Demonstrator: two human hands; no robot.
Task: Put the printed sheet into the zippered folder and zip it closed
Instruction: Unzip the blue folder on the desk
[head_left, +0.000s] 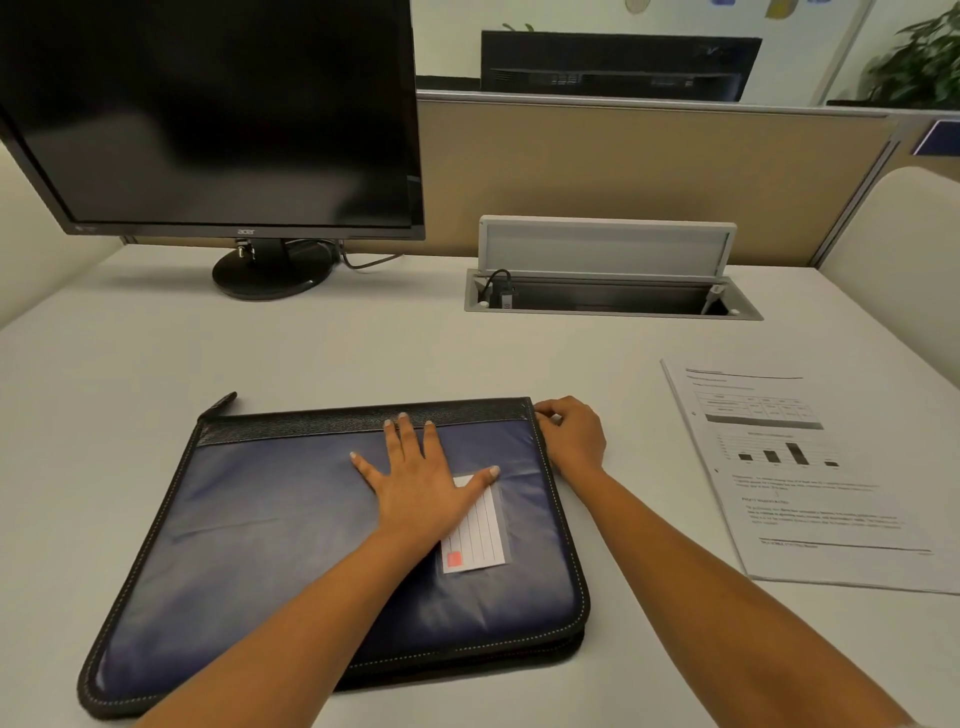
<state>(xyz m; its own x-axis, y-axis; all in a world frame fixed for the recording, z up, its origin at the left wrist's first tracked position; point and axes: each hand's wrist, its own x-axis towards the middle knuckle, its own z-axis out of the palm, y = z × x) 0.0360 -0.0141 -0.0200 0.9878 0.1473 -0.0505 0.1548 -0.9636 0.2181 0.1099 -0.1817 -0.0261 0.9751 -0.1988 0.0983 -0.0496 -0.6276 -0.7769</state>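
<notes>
A dark blue zippered folder (270, 545) with black edging lies flat on the white desk, with a lined label card (478, 540) on its cover. My left hand (421, 483) rests flat on the cover with fingers spread, partly over the card. My right hand (571, 434) is at the folder's far right corner, fingers pinched at the zipper there; the pull itself is hidden. The printed sheet (800, 473), with a table, a bar chart and text, lies on the desk to the right of the folder, untouched.
A black monitor (208, 114) on a round stand sits at the back left. An open cable box (608, 296) with its lid up is set into the desk (363, 353) behind the folder. A beige partition runs along the back.
</notes>
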